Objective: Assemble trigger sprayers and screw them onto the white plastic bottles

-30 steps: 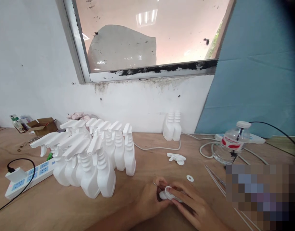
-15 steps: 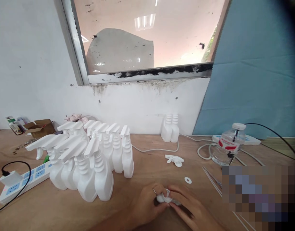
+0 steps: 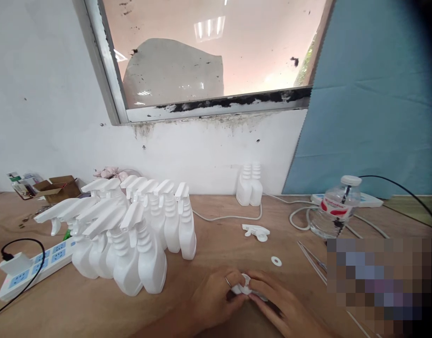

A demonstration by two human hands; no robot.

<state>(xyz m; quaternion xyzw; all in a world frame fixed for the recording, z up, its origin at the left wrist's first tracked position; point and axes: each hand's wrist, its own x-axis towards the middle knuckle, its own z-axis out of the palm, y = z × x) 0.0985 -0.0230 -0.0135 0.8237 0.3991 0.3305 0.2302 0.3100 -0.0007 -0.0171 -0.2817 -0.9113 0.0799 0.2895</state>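
Observation:
At the bottom centre, my left hand (image 3: pixel 217 295), with a ring on one finger, is closed round a small white plastic part (image 3: pixel 243 286). My right hand (image 3: pixel 277 298) grips the same part from the other side, fingertips near those of my left. Fingers cover much of it, so its full shape is hidden. Just beyond my right hand lies a flat white ring (image 3: pixel 276 261). Farther back, a loose white spray head (image 3: pixel 256 232) rests on its side on the wooden table (image 3: pixel 216 244).
White spray bottles (image 3: pixel 152 267) crowd the left, beside a power strip (image 3: pixel 43 267). Two headless bottles (image 3: pixel 249 188) stand by the wall. A water bottle (image 3: pixel 337 206), cables and thin white strips (image 3: pixel 310 260) lie right. A cardboard box (image 3: pixel 57 189) sits back left.
The camera view has shifted slightly. Both hands stay closed on the white part, which appears a little higher between the fingers.

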